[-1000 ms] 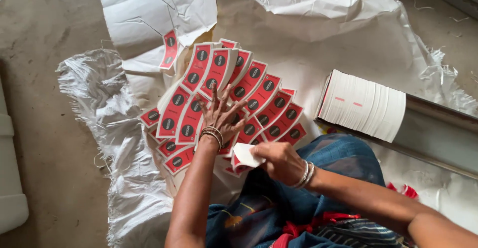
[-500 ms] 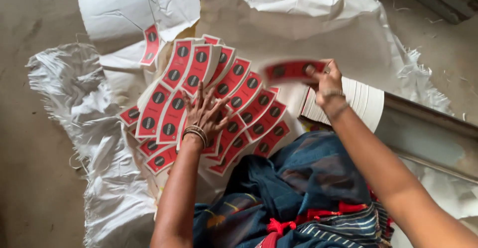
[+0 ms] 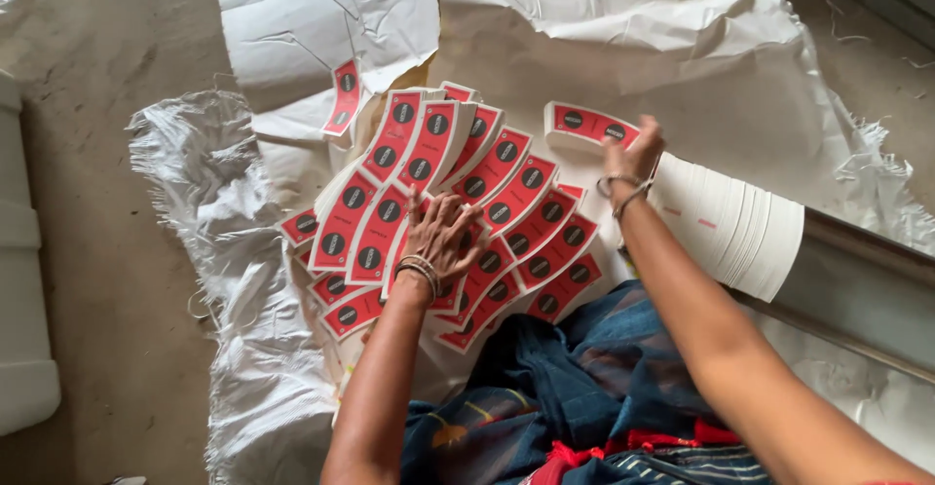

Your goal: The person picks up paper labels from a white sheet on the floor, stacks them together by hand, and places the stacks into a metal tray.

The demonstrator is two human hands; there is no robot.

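A lone red label (image 3: 344, 96) lies at eleven o'clock on the white sheet (image 3: 604, 47). Your left hand (image 3: 443, 237) presses flat, fingers spread, on the fanned red labels (image 3: 506, 203). At two o'clock, your right hand (image 3: 633, 159) pinches a small label stack (image 3: 587, 126) beside the white paper stack (image 3: 730, 227).

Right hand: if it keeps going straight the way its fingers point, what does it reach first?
The right hand already holds a red curved label stack. Its fingers point up and left; beyond the stack lies only crumpled white paper sheet, probably the first thing met.
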